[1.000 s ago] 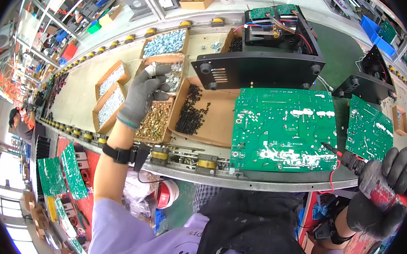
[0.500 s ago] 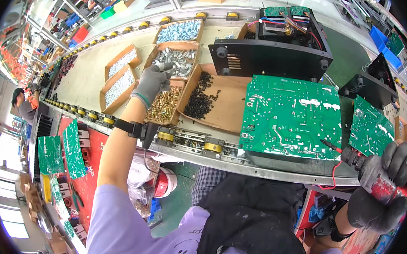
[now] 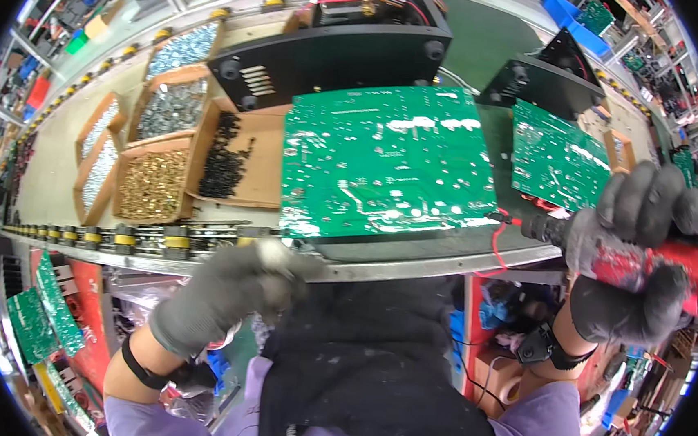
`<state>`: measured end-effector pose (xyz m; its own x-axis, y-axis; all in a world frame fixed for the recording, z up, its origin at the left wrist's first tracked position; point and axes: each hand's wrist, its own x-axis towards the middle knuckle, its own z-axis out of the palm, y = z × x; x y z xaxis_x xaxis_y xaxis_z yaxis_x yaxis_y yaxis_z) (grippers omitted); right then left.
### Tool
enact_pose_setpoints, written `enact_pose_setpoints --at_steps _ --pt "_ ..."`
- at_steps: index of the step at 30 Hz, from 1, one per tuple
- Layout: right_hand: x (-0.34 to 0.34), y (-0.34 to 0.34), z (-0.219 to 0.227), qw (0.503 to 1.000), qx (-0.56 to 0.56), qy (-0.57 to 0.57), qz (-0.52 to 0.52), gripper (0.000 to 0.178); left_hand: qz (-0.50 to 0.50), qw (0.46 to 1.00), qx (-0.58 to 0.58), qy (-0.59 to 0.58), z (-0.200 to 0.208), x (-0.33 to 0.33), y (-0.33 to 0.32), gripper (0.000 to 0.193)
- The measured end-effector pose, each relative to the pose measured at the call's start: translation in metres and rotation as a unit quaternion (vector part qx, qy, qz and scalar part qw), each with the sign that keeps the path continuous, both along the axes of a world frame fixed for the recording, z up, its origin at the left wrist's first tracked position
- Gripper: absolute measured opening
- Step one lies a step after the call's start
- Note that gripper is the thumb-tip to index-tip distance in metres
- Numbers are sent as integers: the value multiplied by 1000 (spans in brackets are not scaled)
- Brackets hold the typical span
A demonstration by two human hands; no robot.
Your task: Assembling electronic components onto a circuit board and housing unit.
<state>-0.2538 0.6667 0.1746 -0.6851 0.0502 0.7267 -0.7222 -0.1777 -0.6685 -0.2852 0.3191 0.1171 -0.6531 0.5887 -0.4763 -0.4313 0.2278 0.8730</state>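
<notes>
My gloved left hand [image 3: 232, 291] is over the bench's front edge, just left of the large green circuit board [image 3: 386, 168]. Its fingers are curled together and blurred; whatever they pinch cannot be made out. My right hand [image 3: 649, 205], in a dark glove, grips a red-and-black power screwdriver [image 3: 620, 264], its shaft aimed left at the board's lower right corner. A red wire [image 3: 496, 250] loops down beside the tool's tip. Behind the board stands a black metal housing [image 3: 337, 61] with wiring on top.
Left of the board sit cardboard boxes of black screws [image 3: 224, 159], brass-coloured fasteners [image 3: 151, 186], grey metal pieces [image 3: 173, 110] and bluish parts [image 3: 183, 49]. A second green board [image 3: 559, 157] leans near another black housing [image 3: 540, 85] at right. A roller rail [image 3: 126, 240] edges the bench.
My left hand has come from the box of grey metal pieces back to the bench's front edge. The view has swung right. My right hand keeps hold of the power screwdriver.
</notes>
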Motion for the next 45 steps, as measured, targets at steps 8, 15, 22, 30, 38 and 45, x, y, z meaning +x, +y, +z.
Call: enact_pose_setpoints --at_steps 8,15,22,30,38,45 --pt "-5 12 -3 994 92 -51 -12 43 -83 956 231 -164 -66 9 161 37" --pt "-16 8 -10 993 103 -53 -30 44 53 931 257 -253 -73 12 208 38" --pt "-17 7 -15 981 136 -118 -72 42 101 921 263 -268 -66 13 216 21" --pt "-20 11 -17 980 136 -127 -67 42 116 932 263 -221 -63 14 220 18" --pt "-26 15 -15 980 154 -127 -14 41 85 953 204 -206 -56 11 221 19" --pt "-31 17 -12 974 184 -131 -5 41 71 959 199 -186 -53 14 219 20"
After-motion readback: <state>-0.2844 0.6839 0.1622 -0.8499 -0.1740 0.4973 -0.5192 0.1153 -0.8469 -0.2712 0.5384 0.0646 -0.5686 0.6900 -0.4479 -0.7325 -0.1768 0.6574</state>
